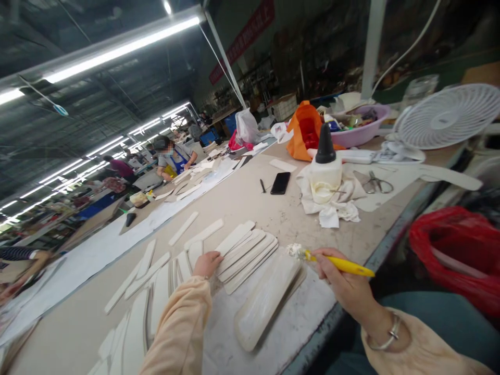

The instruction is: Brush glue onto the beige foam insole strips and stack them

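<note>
My right hand [344, 284] is closed around a yellow-handled brush [332, 261] whose glue-laden bristles hover at the upper end of a long cream board [265, 302] lying on the table. My left hand [207, 263] rests with its fingers curled on a fanned stack of cream strips [246, 250]. More cream strips [152, 276] lie spread to the left of that hand. A white glue bottle with a black cone tip [325, 169] stands on a crumpled white cloth [332, 205] farther back.
A black phone [280, 183] and a pen [263, 185] lie mid-table. Scissors [375, 184], a white fan [447, 117], a purple basin [361, 133] and an orange bag [302, 130] sit at the back right. A red bag [457, 255] hangs beside the table edge. Other people work farther along the table.
</note>
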{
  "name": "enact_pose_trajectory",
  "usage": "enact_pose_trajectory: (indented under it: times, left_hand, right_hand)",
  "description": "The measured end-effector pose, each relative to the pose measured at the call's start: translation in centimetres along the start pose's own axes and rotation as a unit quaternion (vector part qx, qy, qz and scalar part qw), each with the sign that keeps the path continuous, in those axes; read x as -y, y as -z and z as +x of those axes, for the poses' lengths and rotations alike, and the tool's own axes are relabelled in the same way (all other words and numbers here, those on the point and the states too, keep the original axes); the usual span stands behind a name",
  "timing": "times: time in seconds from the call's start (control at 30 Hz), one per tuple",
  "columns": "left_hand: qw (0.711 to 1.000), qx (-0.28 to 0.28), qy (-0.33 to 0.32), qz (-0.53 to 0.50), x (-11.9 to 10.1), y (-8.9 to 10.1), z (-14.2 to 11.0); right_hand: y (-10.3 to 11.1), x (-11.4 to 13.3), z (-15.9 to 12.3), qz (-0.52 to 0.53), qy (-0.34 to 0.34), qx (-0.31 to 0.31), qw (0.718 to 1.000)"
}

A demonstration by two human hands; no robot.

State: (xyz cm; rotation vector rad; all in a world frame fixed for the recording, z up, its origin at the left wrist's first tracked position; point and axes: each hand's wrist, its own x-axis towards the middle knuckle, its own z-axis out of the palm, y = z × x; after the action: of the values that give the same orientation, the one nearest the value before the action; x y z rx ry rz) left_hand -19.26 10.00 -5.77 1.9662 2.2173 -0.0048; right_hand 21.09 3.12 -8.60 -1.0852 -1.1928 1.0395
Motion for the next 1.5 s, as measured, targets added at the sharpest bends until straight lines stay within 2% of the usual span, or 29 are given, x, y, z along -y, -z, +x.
enact_pose_trajectory:
  times: [0.1,0.2,0.3,0.4,0.5,0.6,0.7,0.77,0.83,0.93,1.03,1.13,1.27,1.37,1.43,1.5]
  left_hand:
    - [1.0,0.026,0.003,0.011,0.1,0.0,0.1]
    - [0.999,0.027,0.002,0.022,0.3,0.2,0.0]
    - [0.999,-0.001,0.004,0.037,0.1,0.8,0.0]
    - [0.997,-0.063,0.003,0.045,-0.8,1.7,-0.7]
    - [0.99,-0.137,-0.013,0.037,-2.1,3.0,-3.0]
    - [0.98,-0.194,-0.028,0.025,-3.3,3.8,-6.6]
    - [0.971,-0.236,-0.015,0.027,-4.0,3.6,-9.6]
    - [0.965,-0.258,0.012,0.04,-3.9,3.0,-10.4]
    - [0.963,-0.258,0.041,0.058,-3.6,2.5,-10.3]
    - [0.97,-0.223,0.062,0.073,-3.1,2.6,-9.7]
    - [0.973,-0.207,0.079,0.067,-2.5,4.2,-9.6]
    - [0.966,-0.212,0.132,0.066,-1.2,6.1,-9.7]
    - [0.957,-0.194,0.197,0.093,0.6,7.3,-10.2]
    - [0.949,-0.222,0.196,0.11,0.6,7.4,-11.0]
    - [0.941,-0.251,0.193,0.115,0.3,7.5,-11.1]
    - [0.941,-0.253,0.194,0.112,0.0,7.7,-10.6]
  right_hand:
    - [0.1,-0.1,0.0,0.002,-0.001,-0.003,1.0]
    - [0.0,-0.2,0.0,0.0,0.007,0.0,1.0]
    - [-0.1,-0.3,0.0,0.012,0.009,-0.002,1.0]
    - [-0.1,-0.6,0.2,0.034,0.008,-0.025,0.999]
    - [-0.2,-0.7,0.4,0.051,0.02,-0.049,0.997]
    - [-0.5,-0.6,0.6,0.061,0.029,-0.046,0.997]
    - [-0.9,-0.7,0.4,0.058,0.019,-0.032,0.998]
    - [-1.3,-1.0,0.2,0.051,0.009,-0.018,0.998]
    - [-1.5,-1.3,-0.1,0.044,0.002,-0.005,0.999]
    - [-1.5,-1.6,-0.3,0.04,0.001,-0.009,0.999]
    - [-1.5,-1.5,-0.3,0.033,0.003,-0.025,0.999]
    - [-1.6,-1.5,-0.3,0.021,-0.001,-0.029,0.999]
    - [-1.8,-1.7,-0.5,-0.012,0.016,0.0,1.0]
    - [-1.9,-2.0,-0.6,-0.032,0.034,0.024,0.999]
    - [-1.9,-2.0,-0.6,-0.031,0.036,0.015,0.999]
    - [-2.0,-1.9,-0.6,-0.03,0.032,0.005,0.999]
